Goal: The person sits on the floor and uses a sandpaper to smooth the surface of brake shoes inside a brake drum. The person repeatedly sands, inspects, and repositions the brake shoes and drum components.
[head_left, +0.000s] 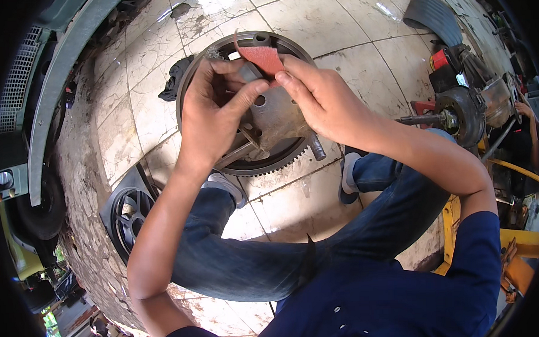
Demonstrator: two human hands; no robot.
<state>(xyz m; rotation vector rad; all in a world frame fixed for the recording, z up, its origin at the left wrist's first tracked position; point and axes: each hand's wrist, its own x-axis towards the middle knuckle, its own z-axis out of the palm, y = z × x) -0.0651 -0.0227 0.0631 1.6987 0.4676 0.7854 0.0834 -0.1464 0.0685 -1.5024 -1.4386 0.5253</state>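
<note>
My left hand (211,114) is closed, pinching a small grey metal piece (251,72) between thumb and fingers. A red sheet that looks like sandpaper (264,59) is gripped in my right hand (329,101), its edge against or right beside the grey piece. Both hands are over a large round toothed flywheel (284,161) on the tiles between my feet. Across its middle lies a rusty, dusty metal part (280,123) with holes. My left hand hides part of the wheel and the far end of a bar there.
A short metal tube (318,148) is by the flywheel's right edge, a black cloth (174,80) by its left. Left stand a black fan housing (128,212) and a vehicle bumper (59,87). Right are a dark machine part (466,117), a yellow frame (452,221) and another person's arm (530,121).
</note>
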